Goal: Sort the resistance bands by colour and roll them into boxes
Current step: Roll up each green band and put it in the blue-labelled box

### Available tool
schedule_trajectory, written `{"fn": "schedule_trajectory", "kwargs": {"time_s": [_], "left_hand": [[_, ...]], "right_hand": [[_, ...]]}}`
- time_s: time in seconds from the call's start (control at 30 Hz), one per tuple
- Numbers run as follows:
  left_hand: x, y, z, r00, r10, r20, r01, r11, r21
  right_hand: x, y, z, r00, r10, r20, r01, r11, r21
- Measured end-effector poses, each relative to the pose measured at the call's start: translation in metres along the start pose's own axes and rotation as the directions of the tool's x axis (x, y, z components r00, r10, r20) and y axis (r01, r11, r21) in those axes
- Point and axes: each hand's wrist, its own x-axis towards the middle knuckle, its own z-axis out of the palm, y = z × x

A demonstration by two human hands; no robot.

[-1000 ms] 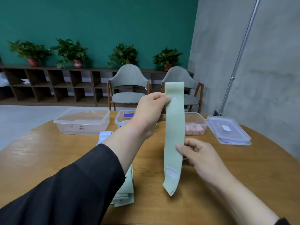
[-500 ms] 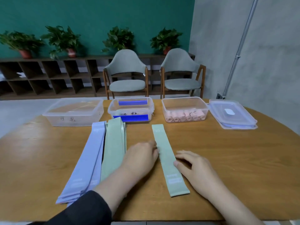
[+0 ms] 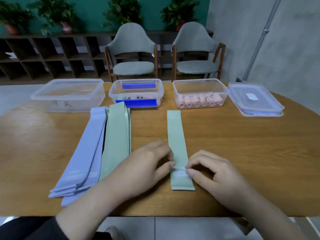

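A green band [image 3: 177, 146] is lying flat on the table [image 3: 242, 144], pointing toward 12 o'clock. Left hand [image 3: 147, 167] and right hand [image 3: 213, 172] are pinching its near end with curled fingers, at 9 and 3 o'clock.

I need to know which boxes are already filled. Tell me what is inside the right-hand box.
The right box holds pink rolls lying along its front wall, their ends facing out. What lies behind or under them is hidden, so their number cannot be told.

box labels [image 3: 66, 104] illegible, plants [image 3: 57, 13] cropped, hand [image 3: 149, 168] blurred
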Motion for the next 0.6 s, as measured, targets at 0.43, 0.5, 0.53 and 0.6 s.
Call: {"fn": "schedule_trajectory", "kwargs": {"time_s": [0.43,0.5,0.53,0.6], "left_hand": [[-0.013,0.003,0.009,0.962,0.221,0.164,-0.249,0.952,0.177],[-0.015,0.004,0.014,0.972,0.202,0.117,-0.219,0.964,0.151],[-0.015,0.003,0.016,0.976,0.192,0.099,-0.204,0.969,0.136],[-0.017,0.003,0.019,0.981,0.176,0.085,-0.186,0.973,0.135]], "right_hand": [[-0.009,0.0,0.0,0.97,0.002,0.244,0.028,0.993,-0.119],[-0.009,0.0,0.0,0.973,0.004,0.232,0.023,0.993,-0.115],[-0.009,0.0,0.001,0.973,0.008,0.229,0.018,0.994,-0.111],[-0.008,0.001,0.002,0.975,0.012,0.22,0.013,0.994,-0.111]]}}
